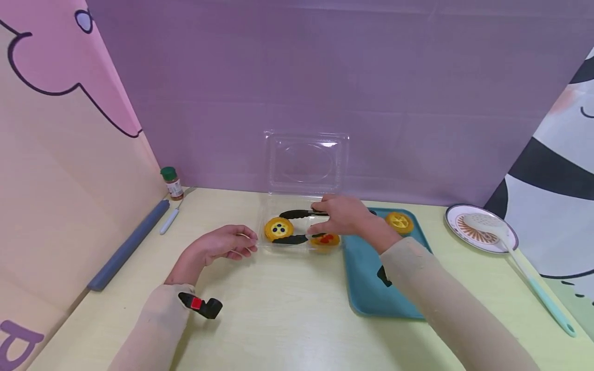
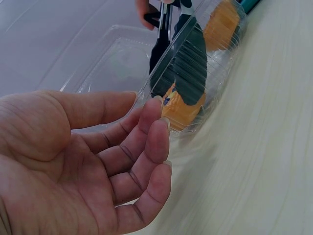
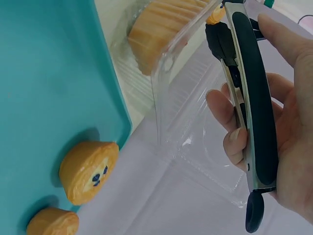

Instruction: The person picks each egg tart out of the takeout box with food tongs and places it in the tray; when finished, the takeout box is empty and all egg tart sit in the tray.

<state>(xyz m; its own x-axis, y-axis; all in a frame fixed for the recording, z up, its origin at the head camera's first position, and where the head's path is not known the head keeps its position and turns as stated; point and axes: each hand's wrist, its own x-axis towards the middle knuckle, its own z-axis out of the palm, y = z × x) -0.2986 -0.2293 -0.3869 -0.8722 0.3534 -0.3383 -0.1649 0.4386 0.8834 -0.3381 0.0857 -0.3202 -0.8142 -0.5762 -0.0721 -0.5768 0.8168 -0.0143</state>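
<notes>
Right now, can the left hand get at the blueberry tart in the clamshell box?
Probably yes. The left hand rests open beside the clear clamshell box, whose lid stands open, and the blueberry tart sits nearest it; only the tongs crowd it.

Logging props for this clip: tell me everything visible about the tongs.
The tongs have two metal arms with black grip covers and black tips, joined at a hinge with a black hanging loop, seen in the right wrist view. The right hand grips both arms, which stand apart. The tips reach into the clear plastic box, between the blueberry tart and the red-topped tart.
</notes>
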